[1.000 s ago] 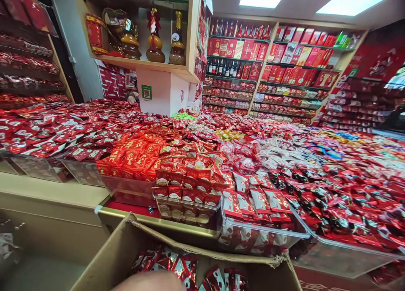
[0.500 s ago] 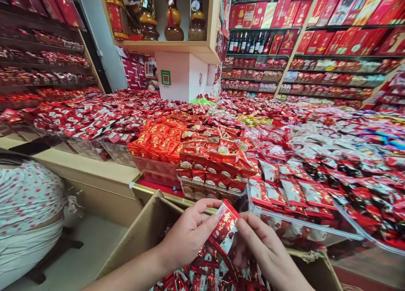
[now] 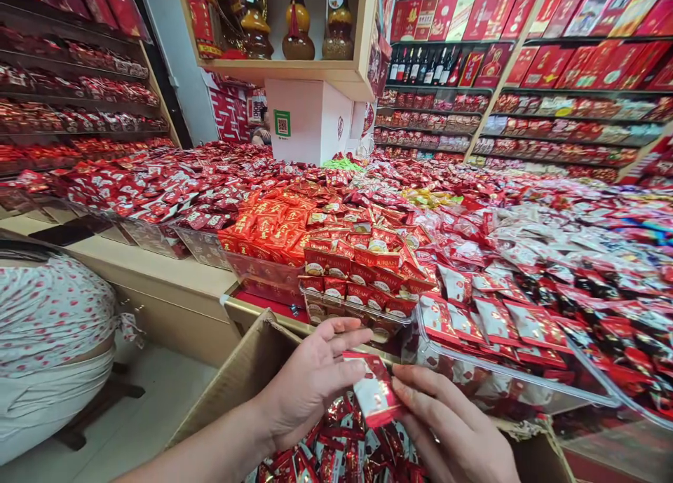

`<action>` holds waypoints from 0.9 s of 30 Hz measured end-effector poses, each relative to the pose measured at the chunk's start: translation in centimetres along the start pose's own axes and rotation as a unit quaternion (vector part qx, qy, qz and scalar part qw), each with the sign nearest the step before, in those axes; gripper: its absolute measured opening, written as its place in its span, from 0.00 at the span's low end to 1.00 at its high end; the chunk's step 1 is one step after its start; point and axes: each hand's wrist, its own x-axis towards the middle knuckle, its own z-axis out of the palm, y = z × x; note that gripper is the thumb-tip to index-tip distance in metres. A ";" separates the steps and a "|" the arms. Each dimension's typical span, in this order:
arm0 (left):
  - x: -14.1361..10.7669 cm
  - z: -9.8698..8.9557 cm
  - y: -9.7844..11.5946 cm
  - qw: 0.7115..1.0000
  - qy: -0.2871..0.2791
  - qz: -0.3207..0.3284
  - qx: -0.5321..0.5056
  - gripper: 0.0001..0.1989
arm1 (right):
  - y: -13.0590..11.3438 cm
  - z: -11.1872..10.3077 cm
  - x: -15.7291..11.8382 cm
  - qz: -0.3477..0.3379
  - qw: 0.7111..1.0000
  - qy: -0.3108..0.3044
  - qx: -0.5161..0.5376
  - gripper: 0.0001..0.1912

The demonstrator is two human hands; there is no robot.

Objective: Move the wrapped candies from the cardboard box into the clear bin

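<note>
A small red and white snack packet (image 3: 377,397) is held between my two hands, tilted above an open cardboard box. My left hand (image 3: 310,388) has its thumb across the packet's upper left corner. Its index and middle fingers stretch loosely above the packet; the lower fingers are hidden. At the packet's right edge, my right hand (image 3: 457,420) grips it between thumb and fingers. Beneath both hands, the cardboard box (image 3: 231,378) contains many loose, similar red and white packets (image 3: 336,451), partly covered by my hands and forearms.
Clear plastic bins (image 3: 520,367) heaped with wrapped sweets stand just beyond the box. Stacked durian packets (image 3: 362,266) fill one bin. A person in a dotted top (image 3: 57,315) sits at left beside the wooden counter (image 3: 173,280). Shelves of red boxes (image 3: 473,13) line the back.
The packet has turned and tilted, with more of its white part facing me. My left fingers have spread and lifted slightly away from it. My right hand has shifted a little lower.
</note>
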 end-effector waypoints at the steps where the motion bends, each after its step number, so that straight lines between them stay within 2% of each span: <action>1: 0.0 -0.1 0.0 0.999 -0.003 0.028 0.016 0.22 | -0.2 0.2 0.0 0.009 1.000 0.001 0.018 0.16; 3: 0.0 -0.2 -0.2 0.995 0.003 0.076 0.057 0.21 | -0.5 0.4 0.1 0.047 0.997 -0.015 0.057 0.13; 5: 0.0 -0.2 -0.3 0.990 0.008 0.103 0.094 0.20 | -0.8 0.4 0.3 0.127 0.985 -0.033 0.113 0.11; 7: 0.0 -0.1 -0.6 0.987 0.004 0.117 0.112 0.20 | -1.0 0.5 0.7 0.228 0.953 -0.044 0.197 0.10; 9: -0.1 0.0 -0.8 0.987 -0.013 0.113 0.110 0.20 | -1.1 0.7 0.9 0.304 0.910 -0.055 0.276 0.14; 11: -0.2 0.2 -1.0 0.989 -0.022 0.106 0.105 0.21 | -1.2 0.9 1.0 0.338 0.882 -0.070 0.320 0.17; 13: -0.3 0.2 -1.1 0.988 -0.017 0.094 0.124 0.21 | -1.2 1.0 1.0 0.345 0.874 -0.076 0.335 0.17; 15: -0.3 0.2 -1.1 0.979 0.005 0.074 0.188 0.15 | -1.2 0.8 1.0 0.334 0.880 -0.078 0.329 0.17; 17: -0.3 0.2 -0.9 0.958 0.024 0.060 0.278 0.05 | -1.2 0.5 1.1 0.301 0.909 -0.082 0.277 0.16; 19: -0.2 0.0 -0.8 0.935 0.017 0.073 0.346 0.05 | -1.2 0.2 1.3 0.239 0.946 -0.094 0.198 0.16; 21: -0.2 -0.1 -0.9 0.922 -0.004 0.089 0.377 0.06 | -1.2 -0.1 1.5 0.180 0.968 -0.102 0.142 0.15; 23: -0.3 -0.3 -1.2 0.921 -0.018 0.106 0.374 0.06 | -1.3 -0.4 1.6 0.165 0.972 -0.106 0.130 0.12; 27: -0.5 -0.7 -1.6 0.935 -0.015 0.146 0.322 0.10 | -1.3 -2.7 1.9 0.205 0.967 -0.071 0.131 0.08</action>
